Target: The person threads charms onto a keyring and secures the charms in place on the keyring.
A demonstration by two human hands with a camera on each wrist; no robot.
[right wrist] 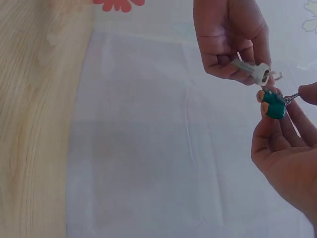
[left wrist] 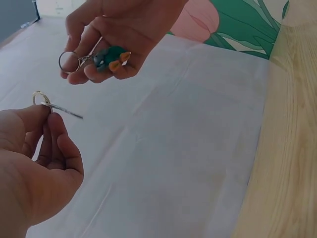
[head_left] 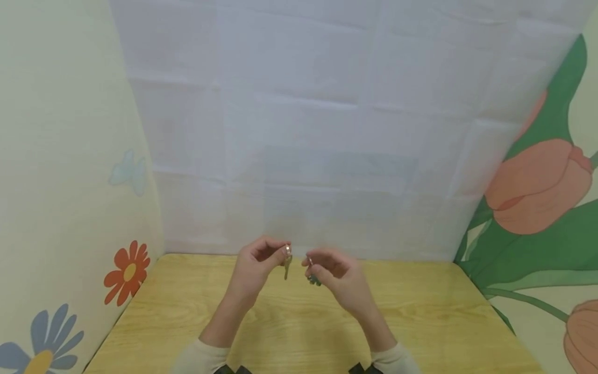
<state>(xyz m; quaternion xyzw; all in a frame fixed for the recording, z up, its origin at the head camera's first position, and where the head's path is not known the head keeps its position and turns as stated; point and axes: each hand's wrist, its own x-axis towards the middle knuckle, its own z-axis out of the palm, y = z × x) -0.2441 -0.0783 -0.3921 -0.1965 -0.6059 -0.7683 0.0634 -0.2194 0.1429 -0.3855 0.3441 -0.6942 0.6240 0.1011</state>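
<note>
My left hand (head_left: 252, 267) pinches a small metal ring (left wrist: 40, 97) between thumb and fingers, and a key (right wrist: 258, 72) hangs from it. Facing it, my right hand (head_left: 338, 278) grips a keychain (left wrist: 110, 58) with a green figure that has orange feet. The keychain's own ring (left wrist: 68, 61) stands out past the right fingertips in the left wrist view, joined to the figure by a short chain. Both hands are raised above the table, a small gap between them in the head view. In the right wrist view the key overlaps the area just above the green figure.
A light wood-grain table (head_left: 299, 332) lies under the forearms. Behind it hangs a creased white cloth (head_left: 303, 130). Flower-patterned panels stand at both sides, with a red flower (head_left: 127, 272) on the left and pink tulips (head_left: 537, 187) on the right.
</note>
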